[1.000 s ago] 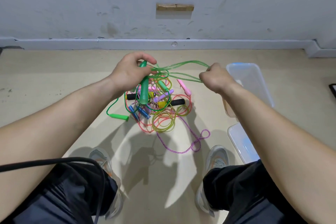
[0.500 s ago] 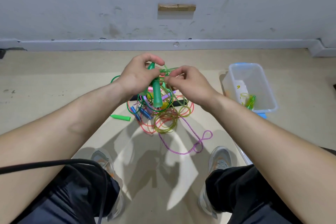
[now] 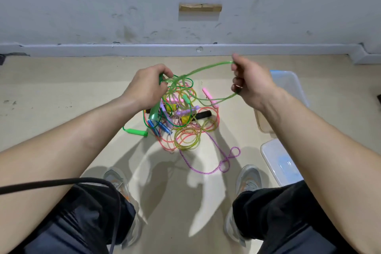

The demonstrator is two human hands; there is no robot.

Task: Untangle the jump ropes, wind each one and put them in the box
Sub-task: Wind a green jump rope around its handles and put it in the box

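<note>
1. My left hand [image 3: 147, 86] grips a smooth green handle [image 3: 154, 112]; its long axis runs down from my fist toward the pile [image 3: 185, 130].
2. My right hand [image 3: 252, 82] curls its fingers round the glossy, translucent green rope [image 3: 206, 67]; it loops between both hands.
3. The pile's thin tangled cords lie on the floor [image 3: 61, 93]; the clear plastic box [image 3: 288, 80] sits right.

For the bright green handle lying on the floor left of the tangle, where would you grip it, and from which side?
Grip the green handle round its middle, from above and from the left. It lies flat, long side across the view, with bare floor left of it and the tangle crowding its right end.
</note>
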